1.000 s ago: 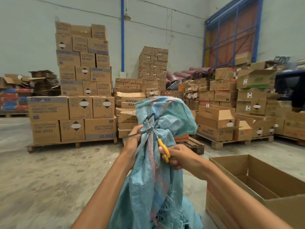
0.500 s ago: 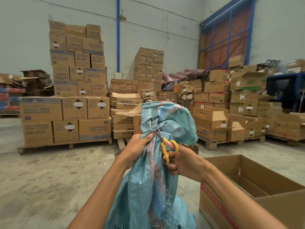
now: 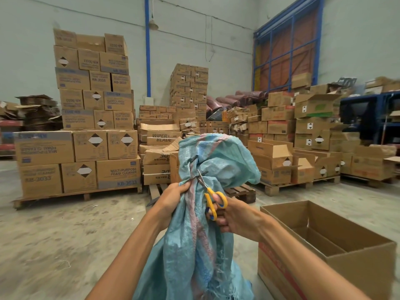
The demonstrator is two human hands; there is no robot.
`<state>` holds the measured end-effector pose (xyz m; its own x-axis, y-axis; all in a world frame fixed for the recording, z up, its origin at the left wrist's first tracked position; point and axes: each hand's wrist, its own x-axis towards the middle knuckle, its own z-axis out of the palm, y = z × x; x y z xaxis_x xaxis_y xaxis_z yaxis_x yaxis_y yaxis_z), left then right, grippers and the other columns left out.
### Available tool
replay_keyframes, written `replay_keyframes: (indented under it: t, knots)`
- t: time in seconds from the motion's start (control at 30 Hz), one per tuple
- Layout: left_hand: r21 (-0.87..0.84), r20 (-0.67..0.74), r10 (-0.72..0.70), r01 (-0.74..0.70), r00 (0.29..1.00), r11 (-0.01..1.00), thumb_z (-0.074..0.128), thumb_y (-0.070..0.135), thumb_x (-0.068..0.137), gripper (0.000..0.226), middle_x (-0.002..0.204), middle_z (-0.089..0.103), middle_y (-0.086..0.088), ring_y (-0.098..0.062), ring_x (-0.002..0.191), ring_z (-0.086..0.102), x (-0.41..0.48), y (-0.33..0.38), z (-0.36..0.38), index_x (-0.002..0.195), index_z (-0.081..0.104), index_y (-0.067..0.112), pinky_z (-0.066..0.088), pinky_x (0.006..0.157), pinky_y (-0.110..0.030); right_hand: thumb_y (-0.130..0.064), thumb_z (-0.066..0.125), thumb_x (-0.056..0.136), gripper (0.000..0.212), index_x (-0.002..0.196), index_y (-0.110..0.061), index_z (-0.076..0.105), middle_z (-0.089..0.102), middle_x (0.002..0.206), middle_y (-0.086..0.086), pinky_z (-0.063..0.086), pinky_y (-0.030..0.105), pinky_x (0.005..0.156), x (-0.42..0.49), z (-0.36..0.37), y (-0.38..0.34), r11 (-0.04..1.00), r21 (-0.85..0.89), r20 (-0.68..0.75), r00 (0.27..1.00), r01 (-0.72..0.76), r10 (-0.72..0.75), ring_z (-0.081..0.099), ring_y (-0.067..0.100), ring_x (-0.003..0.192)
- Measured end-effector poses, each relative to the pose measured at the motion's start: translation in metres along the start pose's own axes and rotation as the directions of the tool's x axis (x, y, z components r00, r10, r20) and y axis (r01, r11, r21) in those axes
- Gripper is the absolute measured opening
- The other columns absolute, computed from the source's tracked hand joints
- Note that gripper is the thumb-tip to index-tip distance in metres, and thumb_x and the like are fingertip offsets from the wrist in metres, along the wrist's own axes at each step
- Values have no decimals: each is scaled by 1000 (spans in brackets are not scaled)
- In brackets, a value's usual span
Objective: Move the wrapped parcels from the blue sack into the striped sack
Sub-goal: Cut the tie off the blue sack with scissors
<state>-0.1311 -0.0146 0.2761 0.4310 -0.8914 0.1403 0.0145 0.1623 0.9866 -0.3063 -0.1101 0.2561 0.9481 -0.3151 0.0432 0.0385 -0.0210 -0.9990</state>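
You stand on a dusty grey concrete floor (image 3: pixel 54 234) among stacked brown cardboard boxes (image 3: pixel 86 146). Your left hand (image 3: pixel 173 198) squeezes the tied neck of the crinkly blue woven sack (image 3: pixel 201 252), just beside an open box (image 3: pixel 359 255). Your right hand (image 3: pixel 236 219) curls its fingers through yellow-handled metal scissors (image 3: pixel 213 202), blades at the dark tie (image 3: pixel 194 176).

The blue sack (image 3: pixel 227 156) runs off the bottom edge, and its woven cloth hides whatever lies inside. The dark tie (image 3: pixel 195 177) round its neck shows only in part; the left hand (image 3: pixel 173 198), gripping the neck, and the gathered folds cover the rest. The tips of the scissors (image 3: pixel 213 202) are lost against the tie, perhaps closed on it. The right hand (image 3: pixel 236 219) has its fingers partly hidden behind the yellow handles. The open cardboard box (image 3: pixel 357 276) is cut by the bottom edge. The cartons at far right (image 3: pixel 381 85) are blurred.
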Motion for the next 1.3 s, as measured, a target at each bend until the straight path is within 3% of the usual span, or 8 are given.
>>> replay_keyframes:
  t: [0.17, 0.27, 0.4, 0.57, 0.83, 0.93, 1.1, 1.3]
  knots:
    - [-338, -61, -182, 151, 981, 929, 37, 24, 104, 40, 96, 72, -23, -34, 83, 70, 4, -12, -4, 113, 66, -2, 58, 74, -42, -69, 77, 67, 53, 86, -24, 57, 59, 90, -3, 29, 26, 61, 3, 2, -2, 1000, 21, -8, 1000, 4, -4, 35, 9, 64]
    - [-397, -45, -182, 150, 982, 906, 39, 24, 102, 39, 99, 72, -22, -35, 87, 69, 6, -19, -13, 113, 66, -1, 55, 79, -44, -73, 78, 60, 61, 90, -24, 55, 60, 92, -1, 26, 27, 61, 1, 2, -11, 999, -38, -10, 1000, -29, 28, 35, 10, 64]
    - [-389, -57, -165, 131, 985, 912, 42, 23, 99, 37, 94, 73, -21, -35, 86, 67, 6, -16, -13, 104, 69, -2, 53, 83, -43, -75, 71, 66, 65, 88, -14, 61, 61, 94, 2, 31, 26, 61, -3, -2, -16, 993, -39, 109, 988, -109, 113, 39, 10, 64]
    - [-358, -90, -179, 136, 980, 924, 42, 26, 99, 40, 105, 71, -23, -36, 91, 66, 9, -17, -9, 111, 70, -1, 53, 88, -45, -70, 69, 73, 60, 88, -12, 63, 59, 97, 4, 30, 26, 62, 0, -4, -19, 995, -16, 197, 975, -98, 100, 38, 11, 65]
    - [-401, -116, -195, 133, 974, 906, 40, 29, 99, 45, 117, 66, -25, -39, 105, 63, 12, -21, 1, 118, 67, -2, 48, 96, -47, -70, 65, 77, 60, 90, -11, 59, 57, 94, 3, 28, 27, 61, 0, -6, -11, 994, 9, 205, 973, -113, 109, 35, 11, 65]
    - [-396, -134, -179, 113, 975, 911, 39, 28, 100, 44, 115, 67, -24, -36, 99, 63, 11, -22, 1, 116, 67, -1, 48, 95, -46, -70, 63, 79, 61, 90, -10, 58, 56, 94, 4, 26, 28, 61, -2, -10, -8, 990, -20, 203, 969, -143, 144, 34, 11, 65]
    - [-221, -151, -110, 75, 982, 972, 42, 28, 100, 40, 100, 74, -19, -34, 93, 69, 7, -21, 10, 103, 73, 3, 52, 93, -45, -73, 69, 71, 62, 86, -13, 62, 59, 90, 0, 27, 26, 61, -2, -6, -11, 984, -104, 141, 977, -144, 158, 35, 9, 62]
    - [-35, -276, 71, -84, 958, 996, 44, 21, 100, 36, 108, 72, -18, -33, 107, 66, 11, -14, 16, 101, 74, 2, 49, 100, -47, -71, 73, 69, 57, 86, -20, 55, 57, 85, -2, 25, 26, 60, 2, -3, -10, 978, -152, 24, 989, -140, 145, 32, 10, 62]
